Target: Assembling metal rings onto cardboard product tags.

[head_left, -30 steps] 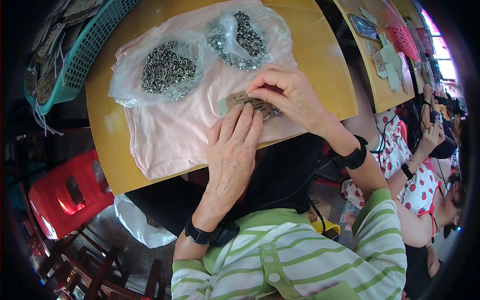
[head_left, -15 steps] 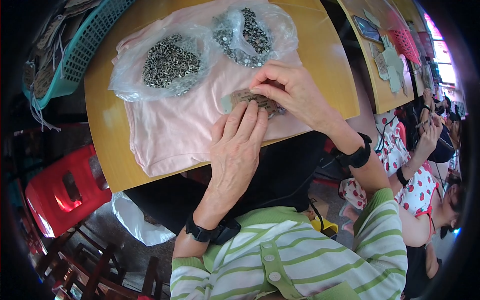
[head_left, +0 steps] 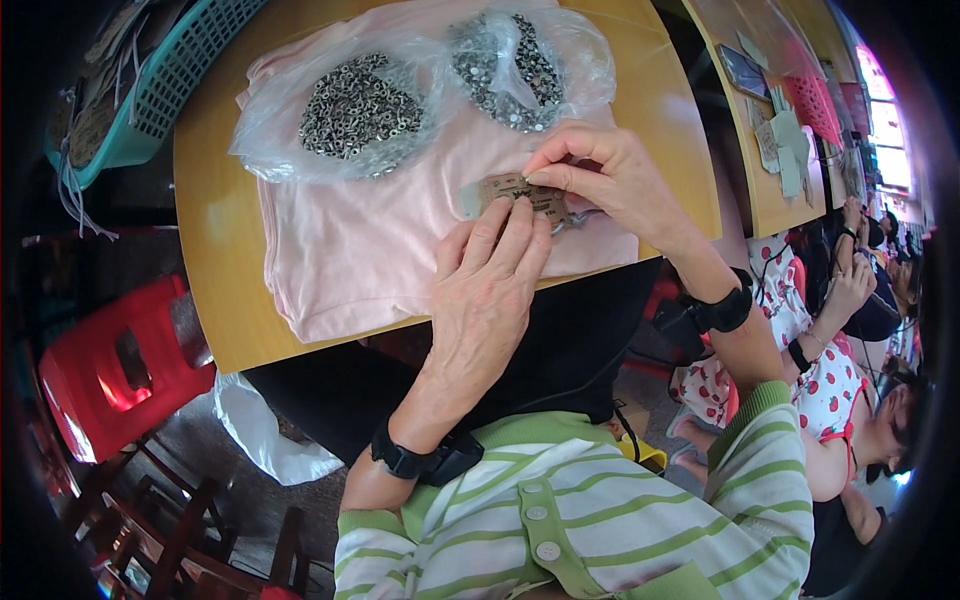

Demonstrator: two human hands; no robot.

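The left hand [head_left: 490, 290] is spread flat, fingertips resting on a brown card [head_left: 499, 187] just ahead, on pink cloth [head_left: 340, 250]. The right hand [head_left: 622, 185] forms a narrow thumb-and-forefinger pinch over the card — whether anything is gripped cannot be told. Beyond both hands lie two clear bags [head_left: 262, 130] of small metal parts [head_left: 362, 108].

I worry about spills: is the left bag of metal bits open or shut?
Open. The bag is spread around the metal bits, which show bare in its mouth.
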